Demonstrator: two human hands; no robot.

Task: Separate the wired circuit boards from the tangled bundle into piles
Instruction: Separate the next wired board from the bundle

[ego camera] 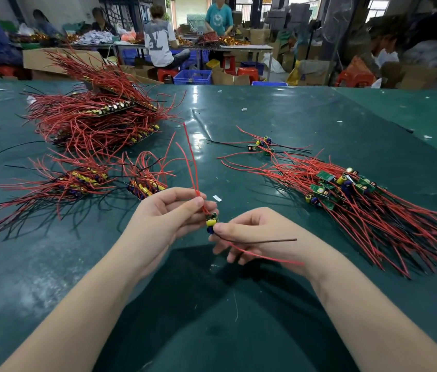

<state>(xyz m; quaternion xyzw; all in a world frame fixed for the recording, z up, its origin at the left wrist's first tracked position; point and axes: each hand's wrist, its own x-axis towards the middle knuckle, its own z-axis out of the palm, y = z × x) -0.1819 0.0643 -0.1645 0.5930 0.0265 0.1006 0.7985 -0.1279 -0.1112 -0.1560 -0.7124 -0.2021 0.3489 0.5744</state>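
One small wired circuit board (212, 220), green with a yellow and a blue capacitor, hangs between my hands above the green table (306, 116). My left hand (166, 218) pinches its red wires, which rise upward. My right hand (255, 232) pinches the board's lower end, where a black and a red wire trail off to the right. The tangled bundle (359, 202) of boards and red wires lies to the right. Sorted piles lie to the left: a small pile (144, 183), a flatter one (77, 181), and a tall stack (99, 114) behind them.
A few loose boards (261, 145) lie in the middle distance. Bits of white scrap dot the table. Beyond the far edge, several people work at other benches among blue crates (193, 76), red stools and cardboard boxes.
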